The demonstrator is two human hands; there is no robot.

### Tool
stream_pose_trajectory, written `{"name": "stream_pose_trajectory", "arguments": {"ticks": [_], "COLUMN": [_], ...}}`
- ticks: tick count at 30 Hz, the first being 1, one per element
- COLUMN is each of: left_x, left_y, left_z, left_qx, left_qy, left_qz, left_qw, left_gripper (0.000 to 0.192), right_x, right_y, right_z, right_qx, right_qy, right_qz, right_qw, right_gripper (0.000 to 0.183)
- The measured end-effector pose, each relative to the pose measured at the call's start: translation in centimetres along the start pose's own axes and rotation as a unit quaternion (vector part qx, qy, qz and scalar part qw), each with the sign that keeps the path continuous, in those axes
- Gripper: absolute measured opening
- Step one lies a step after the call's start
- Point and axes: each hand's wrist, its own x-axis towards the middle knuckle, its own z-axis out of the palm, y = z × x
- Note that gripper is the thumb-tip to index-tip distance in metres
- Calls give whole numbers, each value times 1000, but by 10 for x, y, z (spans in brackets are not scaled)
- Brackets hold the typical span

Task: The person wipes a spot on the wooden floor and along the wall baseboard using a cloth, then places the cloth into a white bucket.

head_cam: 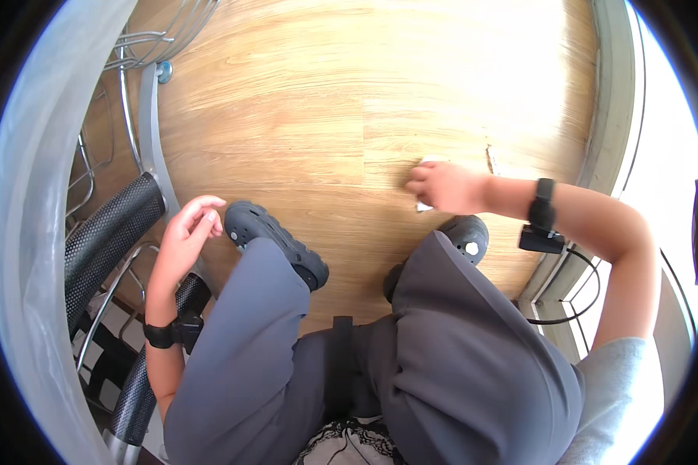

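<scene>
My right hand [447,187] is pressed down near the wood-grain floor [302,133], its fingers curled over a white cloth or tissue [424,206] that shows only at its edges. Just right of that hand, a dark mark with flaked edges [491,158] runs along the floor. My left hand [196,224] hangs with loosely bent fingers and nothing in it, left of a dark clog [273,241]. A second dark clog [468,238] stands below my right hand.
At the left are perforated black padded tubes [116,232], chromed wire racks [151,43] and a translucent plastic sheet [41,192]. A pale door or window frame [608,116] borders the floor at the right. A black cable [593,296] loops from the device on my right wrist.
</scene>
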Motion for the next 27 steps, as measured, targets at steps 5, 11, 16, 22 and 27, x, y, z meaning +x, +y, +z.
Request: {"name": "stream_pose_trajectory", "arguments": {"ticks": [5, 11, 16, 22, 27], "left_x": [17, 32, 24, 13, 8], "left_y": [14, 30, 22, 3, -15], "left_z": [0, 7, 8, 6, 8], "left_qx": [35, 47, 28, -2, -6], "left_qy": [-13, -34, -7, 21, 41], "left_qz": [29, 64, 63, 75, 40], "left_qw": [999, 996, 998, 997, 998], "left_gripper": [19, 19, 19, 20, 20], "right_x": [-30, 71, 213, 307, 273], "right_y": [11, 19, 26, 39, 38], "right_z": [-37, -60, -70, -33, -14], "right_qx": [-8, -44, -78, -167, -171], "right_qy": [56, 188, 176, 160, 210], "right_qz": [125, 84, -38, -37, -18], "right_qw": [991, 978, 981, 972, 962], "right_gripper": [12, 13, 18, 17, 17]}}
